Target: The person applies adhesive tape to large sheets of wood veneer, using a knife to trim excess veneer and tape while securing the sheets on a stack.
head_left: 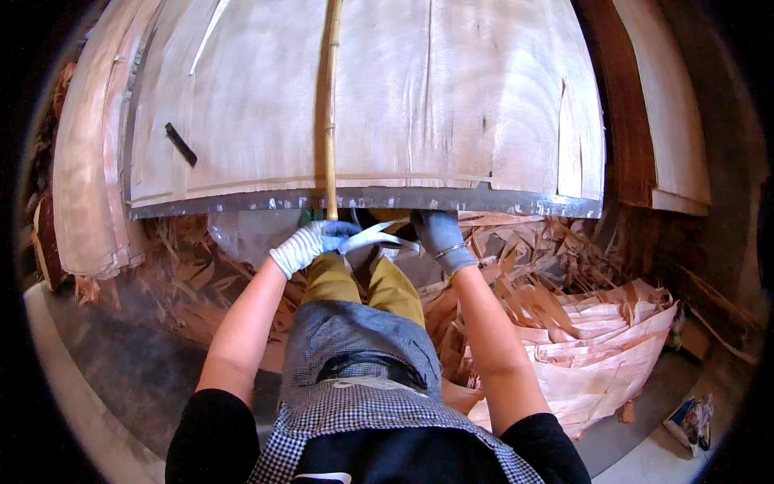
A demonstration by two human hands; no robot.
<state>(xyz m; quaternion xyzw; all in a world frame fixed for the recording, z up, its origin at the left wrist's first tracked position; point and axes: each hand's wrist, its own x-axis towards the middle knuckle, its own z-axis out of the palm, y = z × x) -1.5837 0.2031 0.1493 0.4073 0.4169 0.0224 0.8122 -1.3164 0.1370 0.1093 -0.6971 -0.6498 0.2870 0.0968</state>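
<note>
My left hand [316, 240], in a white striped glove with blue-grey fingers, is just below the front edge of the table. Its fingers are closed on one end of a thin white strip [372, 235], which forks toward the right. My right hand [442, 239], in a grey glove, reaches under that same edge near the strip's other end; its fingertips are hidden there. A bamboo stick [330, 105] lies lengthwise over a pale wood veneer sheet [451, 97], its near end beside my left hand.
A small black bar [181, 143] lies on the veneer's left part. The table has a dark metal front edge [371, 200]. More veneer sheets stand at left [85, 177] and right [669, 105]. Veneer scraps [556, 339] pile up beside my legs. A crumpled bag [691, 425] is at lower right.
</note>
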